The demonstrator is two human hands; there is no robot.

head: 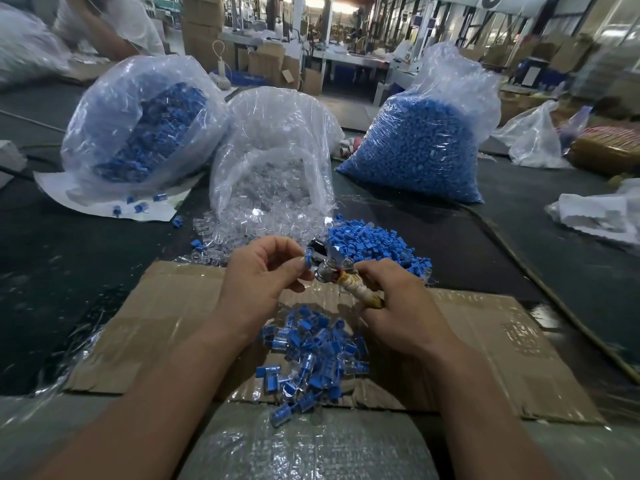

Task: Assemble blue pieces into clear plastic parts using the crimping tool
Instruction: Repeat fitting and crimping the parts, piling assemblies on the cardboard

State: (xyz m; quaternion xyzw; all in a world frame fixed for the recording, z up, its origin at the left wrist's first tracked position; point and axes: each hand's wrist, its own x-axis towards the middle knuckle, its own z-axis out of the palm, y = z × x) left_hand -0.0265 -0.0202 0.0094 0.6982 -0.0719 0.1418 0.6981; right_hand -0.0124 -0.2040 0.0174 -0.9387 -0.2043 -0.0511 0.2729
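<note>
My left hand [261, 271] pinches a small blue piece in a clear part [306, 263] and holds it at the metal jaws of the crimping tool [329, 263]. My right hand [398, 306] grips the tool's tape-wrapped handle [360, 292]. Below my hands a heap of joined blue-and-clear parts [311, 362] lies on a sheet of cardboard [173, 323]. Loose blue pieces [374, 242] are piled just beyond the tool. Clear plastic parts [239, 233] spill from an open bag [273, 157] behind my left hand.
A bag of blue-and-clear parts [138, 126] stands at the back left and a full bag of blue pieces [426, 140] at the back right. A person [110, 26] leans at the far left. A bubble-wrap roll [304, 448] lies nearest me.
</note>
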